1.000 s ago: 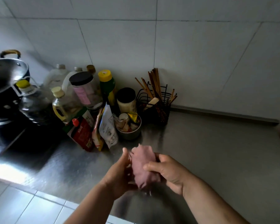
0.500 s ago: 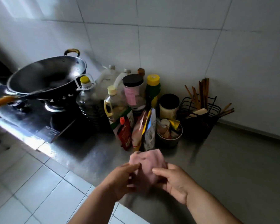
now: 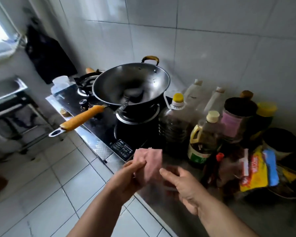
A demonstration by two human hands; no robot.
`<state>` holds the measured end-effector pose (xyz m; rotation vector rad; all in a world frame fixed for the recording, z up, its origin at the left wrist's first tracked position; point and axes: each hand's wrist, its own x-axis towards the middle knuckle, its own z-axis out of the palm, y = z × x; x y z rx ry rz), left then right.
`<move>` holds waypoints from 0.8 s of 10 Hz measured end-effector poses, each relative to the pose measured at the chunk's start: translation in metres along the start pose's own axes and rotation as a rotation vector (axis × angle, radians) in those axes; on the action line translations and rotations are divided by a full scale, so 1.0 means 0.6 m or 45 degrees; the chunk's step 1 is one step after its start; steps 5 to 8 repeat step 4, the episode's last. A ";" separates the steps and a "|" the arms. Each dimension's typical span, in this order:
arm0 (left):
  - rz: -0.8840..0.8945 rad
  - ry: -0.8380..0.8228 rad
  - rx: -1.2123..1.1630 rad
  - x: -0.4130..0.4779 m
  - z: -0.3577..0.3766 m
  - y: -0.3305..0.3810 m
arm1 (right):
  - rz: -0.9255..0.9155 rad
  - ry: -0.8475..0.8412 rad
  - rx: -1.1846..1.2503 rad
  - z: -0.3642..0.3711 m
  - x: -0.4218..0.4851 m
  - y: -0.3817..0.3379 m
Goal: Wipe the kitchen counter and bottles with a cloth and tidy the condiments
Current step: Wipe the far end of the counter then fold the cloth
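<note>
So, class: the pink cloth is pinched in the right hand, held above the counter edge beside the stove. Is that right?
Not quite. The head view shows the left hand pinching the cloth; the right hand is open beside it. The rest holds: above the counter edge, beside the stove.

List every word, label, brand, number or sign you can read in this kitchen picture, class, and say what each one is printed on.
None can be read for certain.
Plate on the stove: white print, too small.
Green label on the oil bottle: blurred.
Pink label on the black-lidded jar: blurred.
Yellow packet: red characters, smeared by motion.
Pink cloth in the left hand: no print; the right hand is open beside it.
</note>
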<state>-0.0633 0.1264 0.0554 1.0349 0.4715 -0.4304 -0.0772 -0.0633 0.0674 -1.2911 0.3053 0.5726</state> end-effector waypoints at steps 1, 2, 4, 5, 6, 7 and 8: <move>0.193 0.127 -0.051 0.003 -0.070 0.066 | 0.030 0.006 0.008 0.029 0.033 -0.004; 0.344 0.394 -0.170 0.022 -0.142 0.129 | 0.044 0.040 -0.063 0.043 0.063 0.000; 0.554 0.693 -0.229 0.072 -0.213 0.218 | 0.104 0.187 -0.150 0.028 0.088 0.006; 0.554 0.693 -0.229 0.072 -0.213 0.218 | 0.104 0.187 -0.150 0.028 0.088 0.006; 0.554 0.693 -0.229 0.072 -0.213 0.218 | 0.104 0.187 -0.150 0.028 0.088 0.006; 0.554 0.693 -0.229 0.072 -0.213 0.218 | 0.104 0.187 -0.150 0.028 0.088 0.006; 0.554 0.693 -0.229 0.072 -0.213 0.218 | 0.104 0.187 -0.150 0.028 0.088 0.006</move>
